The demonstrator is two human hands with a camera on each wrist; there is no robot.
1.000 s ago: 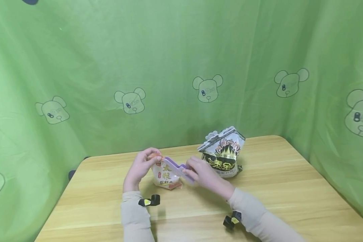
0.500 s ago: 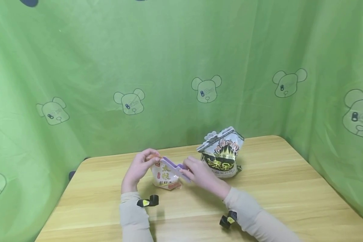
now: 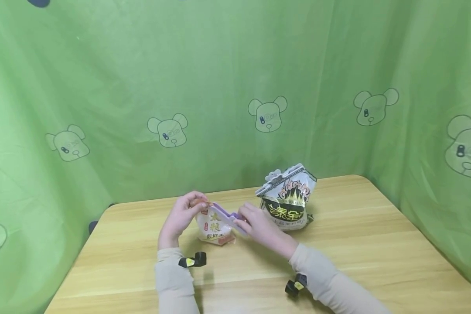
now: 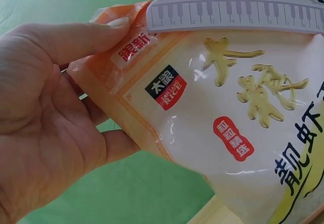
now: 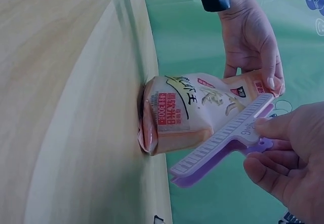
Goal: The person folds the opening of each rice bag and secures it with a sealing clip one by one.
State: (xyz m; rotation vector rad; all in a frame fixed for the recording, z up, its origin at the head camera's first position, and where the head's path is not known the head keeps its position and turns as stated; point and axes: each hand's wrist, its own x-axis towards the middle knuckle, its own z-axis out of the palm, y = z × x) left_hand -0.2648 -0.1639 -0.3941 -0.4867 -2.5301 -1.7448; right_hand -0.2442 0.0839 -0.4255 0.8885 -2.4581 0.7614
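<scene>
A small bag of rice (image 4: 202, 122), white with orange edges and gold lettering, stands on the table. My left hand (image 3: 180, 218) pinches its orange top corner, thumb in front. My right hand (image 3: 261, 226) pinches the handles of a long purple bag clip (image 5: 223, 138) between thumb and fingers. Printed with piano keys and a ruler scale, the clip lies across the bag's top, one end right at my left thumb. In the right wrist view its other end sticks out past the bag, and its two long bars show side by side.
Behind my right hand stands a larger white and black bag (image 3: 288, 205), its folded top held by a grey clip (image 3: 280, 181). Green curtains (image 3: 220, 87) with bear heads hang behind the wooden table (image 3: 121, 244).
My right hand has shifted slightly left with the bag clip. My left hand keeps its hold on the corner of the rice bag.
</scene>
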